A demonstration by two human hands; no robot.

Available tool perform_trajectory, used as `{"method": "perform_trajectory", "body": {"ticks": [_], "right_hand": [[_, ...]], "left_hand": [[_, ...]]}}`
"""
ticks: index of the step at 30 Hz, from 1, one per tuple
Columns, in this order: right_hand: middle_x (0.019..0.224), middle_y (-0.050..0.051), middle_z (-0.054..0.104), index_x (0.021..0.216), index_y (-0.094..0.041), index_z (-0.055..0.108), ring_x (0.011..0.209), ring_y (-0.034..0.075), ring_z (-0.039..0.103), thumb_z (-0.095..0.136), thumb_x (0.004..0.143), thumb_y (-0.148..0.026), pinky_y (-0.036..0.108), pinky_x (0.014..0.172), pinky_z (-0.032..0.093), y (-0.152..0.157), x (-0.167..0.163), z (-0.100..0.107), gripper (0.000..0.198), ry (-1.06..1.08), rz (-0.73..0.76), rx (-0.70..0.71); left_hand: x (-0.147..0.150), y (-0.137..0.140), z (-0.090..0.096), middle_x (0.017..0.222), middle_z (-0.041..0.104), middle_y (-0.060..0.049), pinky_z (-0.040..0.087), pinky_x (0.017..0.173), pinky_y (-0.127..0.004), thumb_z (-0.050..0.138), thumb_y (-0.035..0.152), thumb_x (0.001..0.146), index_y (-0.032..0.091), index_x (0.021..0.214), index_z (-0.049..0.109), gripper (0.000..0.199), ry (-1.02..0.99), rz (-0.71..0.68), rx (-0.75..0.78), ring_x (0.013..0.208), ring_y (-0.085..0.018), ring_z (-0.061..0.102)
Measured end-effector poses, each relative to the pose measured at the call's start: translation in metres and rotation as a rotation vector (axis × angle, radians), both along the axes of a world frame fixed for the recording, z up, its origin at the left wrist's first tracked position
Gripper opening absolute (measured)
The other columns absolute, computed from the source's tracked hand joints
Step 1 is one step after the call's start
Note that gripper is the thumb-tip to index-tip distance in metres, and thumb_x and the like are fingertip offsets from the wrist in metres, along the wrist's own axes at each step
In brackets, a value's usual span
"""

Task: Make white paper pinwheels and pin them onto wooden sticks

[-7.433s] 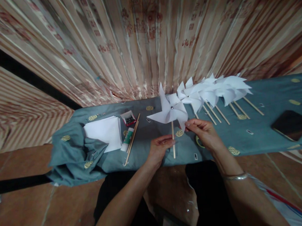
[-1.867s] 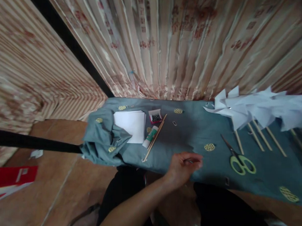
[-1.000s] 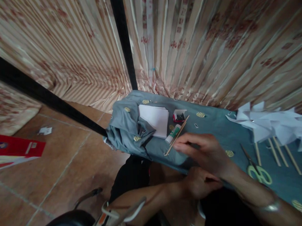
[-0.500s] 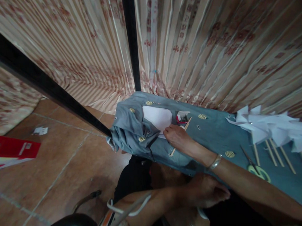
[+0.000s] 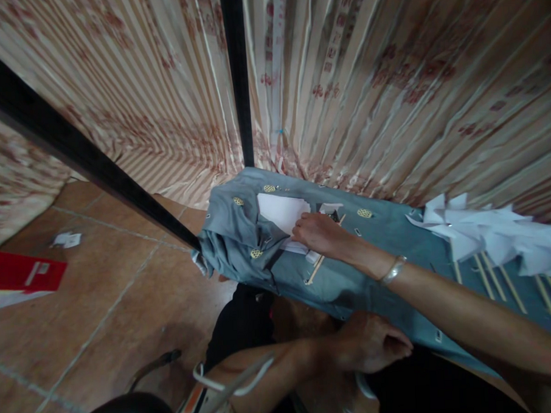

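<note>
On the cloth-covered table, my right hand (image 5: 317,232), wearing a silver bracelet (image 5: 394,270) at the wrist, is at the right edge of a stack of white paper sheets (image 5: 279,210). Its fingertips are pinched together on the paper edge. Just beyond the knuckles is a small open box (image 5: 331,211) with dark bits in it, partly covered by the hand. A thin wooden stick (image 5: 315,269) lies under the hand's near side. My left hand (image 5: 377,341) is curled in a loose fist over my lap, below the table edge; what it holds, if anything, is hidden.
White paper pinwheels (image 5: 491,227) on wooden sticks lie along the right of the table (image 5: 381,226). A dark pole (image 5: 238,80) and a striped curtain (image 5: 170,101) stand behind. A red box (image 5: 25,271) is on the tiled floor at left.
My right hand has shifted slightly up the paper's right edge and now covers more of the small box. My forearm has come over the scissors, hiding most of them. My left hand stays curled.
</note>
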State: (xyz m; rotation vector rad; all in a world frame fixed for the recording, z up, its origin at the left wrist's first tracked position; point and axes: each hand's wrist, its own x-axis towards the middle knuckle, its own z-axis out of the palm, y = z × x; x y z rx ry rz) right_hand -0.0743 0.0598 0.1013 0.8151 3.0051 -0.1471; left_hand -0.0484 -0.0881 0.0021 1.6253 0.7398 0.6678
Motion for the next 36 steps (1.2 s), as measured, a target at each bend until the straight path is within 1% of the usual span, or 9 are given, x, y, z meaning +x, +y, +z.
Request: {"method": "perform_trajectory", "body": {"ticks": [8, 13, 16, 19, 24, 27, 30, 33, 36], "right_hand": [[0.099, 0.013, 0.071, 0.096, -0.012, 0.069, 0.099, 0.027, 0.062, 0.041, 0.097, -0.005, 0.038, 0.087, 0.05, 0.001, 0.026, 0.07, 0.029, -0.142, 0.03, 0.427], [0.103, 0.012, 0.073, 0.106, -0.015, 0.067, 0.097, 0.026, 0.066, 0.04, 0.103, -0.028, 0.039, 0.088, 0.051, -0.013, 0.105, 0.098, 0.031, 0.245, -0.25, 0.503], [0.111, 0.015, 0.073, 0.112, -0.021, 0.068, 0.108, 0.03, 0.067, 0.042, 0.102, -0.036, 0.043, 0.094, 0.051, -0.034, 0.158, 0.085, 0.032, 0.369, -0.574, 0.427], [0.099, 0.013, 0.076, 0.103, -0.024, 0.072, 0.088, 0.03, 0.071, 0.049, 0.097, -0.046, 0.045, 0.082, 0.054, -0.05, 0.2, 0.05, 0.033, 0.524, -0.885, 0.299], [0.076, 0.004, 0.075, 0.088, -0.022, 0.075, 0.064, 0.022, 0.068, 0.069, 0.082, -0.052, 0.035, 0.06, 0.053, -0.057, 0.246, -0.013, 0.031, 0.973, -1.087, 0.068], [0.081, 0.004, 0.077, 0.091, -0.022, 0.076, 0.068, 0.021, 0.069, 0.067, 0.086, -0.045, 0.035, 0.065, 0.055, -0.066, 0.255, -0.019, 0.024, 0.944, -1.064, 0.21], [0.092, 0.007, 0.078, 0.101, -0.021, 0.074, 0.08, 0.022, 0.071, 0.061, 0.094, -0.032, 0.036, 0.077, 0.056, -0.083, 0.249, -0.008, 0.018, 0.734, -0.842, 0.457], [0.097, 0.011, 0.077, 0.11, -0.015, 0.07, 0.086, 0.024, 0.07, 0.055, 0.096, -0.017, 0.036, 0.08, 0.057, -0.099, 0.234, -0.003, 0.021, 0.467, -0.558, 0.45], [0.089, 0.012, 0.076, 0.108, -0.009, 0.07, 0.081, 0.025, 0.068, 0.051, 0.096, -0.011, 0.037, 0.076, 0.058, -0.111, 0.22, -0.012, 0.022, 0.328, -0.431, 0.361]], "left_hand": [[0.003, 0.006, 0.004, 0.098, 0.079, -0.01, 0.051, 0.08, -0.025, 0.065, 0.015, 0.088, 0.015, 0.102, 0.079, 0.02, 0.062, 0.005, 0.055, 0.089, -0.022, 0.073], [0.001, 0.011, 0.009, 0.094, 0.08, -0.006, 0.051, 0.08, -0.025, 0.066, 0.017, 0.087, 0.02, 0.096, 0.08, 0.017, 0.055, 0.075, -0.029, 0.087, -0.02, 0.072], [0.001, 0.014, 0.008, 0.091, 0.079, -0.006, 0.051, 0.076, -0.024, 0.067, 0.017, 0.086, 0.019, 0.093, 0.081, 0.016, 0.057, 0.13, -0.098, 0.083, -0.018, 0.071], [0.0, 0.02, 0.009, 0.091, 0.078, -0.006, 0.051, 0.076, -0.025, 0.066, 0.018, 0.086, 0.019, 0.095, 0.08, 0.017, 0.087, 0.196, -0.107, 0.081, -0.018, 0.07], [-0.007, 0.04, 0.015, 0.089, 0.076, -0.006, 0.053, 0.076, -0.027, 0.065, 0.021, 0.088, 0.018, 0.096, 0.079, 0.017, 0.072, 0.317, -0.02, 0.083, -0.018, 0.068], [-0.01, 0.055, 0.018, 0.094, 0.075, -0.008, 0.056, 0.081, -0.031, 0.06, 0.025, 0.091, 0.017, 0.101, 0.077, 0.021, 0.043, 0.385, 0.097, 0.088, -0.02, 0.069], [-0.011, 0.067, 0.024, 0.133, 0.063, -0.015, 0.052, 0.099, -0.042, 0.062, 0.033, 0.091, 0.017, 0.137, 0.056, 0.049, 0.113, 0.524, 0.374, 0.122, -0.026, 0.06], [-0.01, 0.073, 0.03, 0.157, 0.041, -0.019, 0.034, 0.117, -0.055, 0.063, 0.034, 0.09, 0.016, 0.152, 0.035, 0.07, 0.298, 0.554, 0.703, 0.147, -0.033, 0.035], [-0.009, 0.073, 0.03, 0.15, 0.051, -0.014, 0.022, 0.12, -0.061, 0.059, 0.026, 0.093, 0.021, 0.143, 0.049, 0.051, 0.452, 0.402, 0.86, 0.146, -0.033, 0.036]]}}
